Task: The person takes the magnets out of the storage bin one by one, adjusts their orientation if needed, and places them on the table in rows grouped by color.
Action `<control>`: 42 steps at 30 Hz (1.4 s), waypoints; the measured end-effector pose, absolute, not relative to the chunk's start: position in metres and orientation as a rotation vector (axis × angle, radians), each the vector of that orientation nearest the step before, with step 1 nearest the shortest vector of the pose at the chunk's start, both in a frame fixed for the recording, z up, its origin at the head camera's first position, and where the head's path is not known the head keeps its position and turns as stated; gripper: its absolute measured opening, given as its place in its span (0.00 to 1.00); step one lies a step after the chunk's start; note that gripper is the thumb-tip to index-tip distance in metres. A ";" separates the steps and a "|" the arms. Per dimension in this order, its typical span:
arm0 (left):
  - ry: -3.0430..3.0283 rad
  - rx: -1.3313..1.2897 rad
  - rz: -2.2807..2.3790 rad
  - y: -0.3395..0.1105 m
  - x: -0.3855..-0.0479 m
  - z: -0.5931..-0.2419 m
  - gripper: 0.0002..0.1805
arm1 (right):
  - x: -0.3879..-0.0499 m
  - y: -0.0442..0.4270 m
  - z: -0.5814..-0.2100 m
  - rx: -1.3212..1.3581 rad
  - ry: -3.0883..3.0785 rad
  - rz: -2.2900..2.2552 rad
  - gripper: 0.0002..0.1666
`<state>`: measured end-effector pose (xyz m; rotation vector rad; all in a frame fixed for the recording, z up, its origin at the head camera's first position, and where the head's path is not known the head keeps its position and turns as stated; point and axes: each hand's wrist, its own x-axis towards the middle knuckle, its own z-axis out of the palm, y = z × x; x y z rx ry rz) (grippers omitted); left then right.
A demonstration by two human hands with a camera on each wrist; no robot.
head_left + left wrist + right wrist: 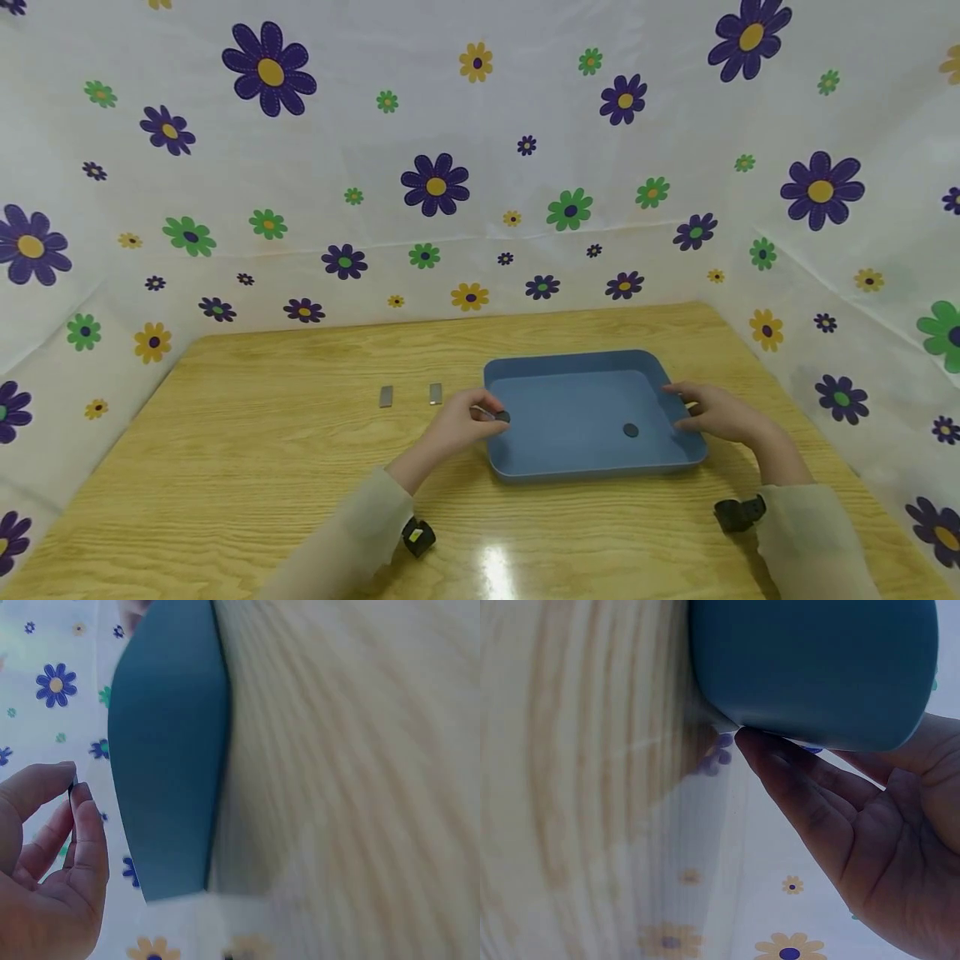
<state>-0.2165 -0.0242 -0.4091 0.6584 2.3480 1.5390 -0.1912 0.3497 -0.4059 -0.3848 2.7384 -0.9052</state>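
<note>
A small dark round disc [502, 416] is pinched between the thumb and fingertips of my left hand [459, 423], just over the left rim of the blue tray [570, 400]. In the left wrist view the disc [73, 784] shows edge-on, as a thin dark sliver. Inside the tray, toward the right, lies another dark disc [631, 430]. My right hand [723, 414] grips the tray's right wall. From the right wrist view, fingers of this hand [847, 817] reach along the outside of the wall, and the tray hides the thumb.
Two small grey rectangular pieces, one farther left [386, 396] and one nearer the tray [436, 393], lie on the wooden table [262, 450]. A white flower-patterned cloth [337, 150] hangs behind the table and along both sides.
</note>
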 end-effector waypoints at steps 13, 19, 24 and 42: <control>2.448 0.504 1.490 -0.081 -0.228 -0.432 0.10 | -0.191 0.351 -0.407 -0.410 2.726 -0.921 0.33; 2.553 0.479 1.391 -0.100 -0.234 -0.432 0.09 | -0.193 0.351 -0.405 -0.403 2.739 -0.906 0.34; 2.648 0.446 1.286 -0.111 -0.238 -0.433 0.07 | -0.193 0.352 -0.405 -0.397 2.732 -0.914 0.34; 2.752 0.481 0.936 -0.126 -0.241 -0.432 0.07 | -0.192 0.350 -0.407 -0.391 2.728 -0.917 0.34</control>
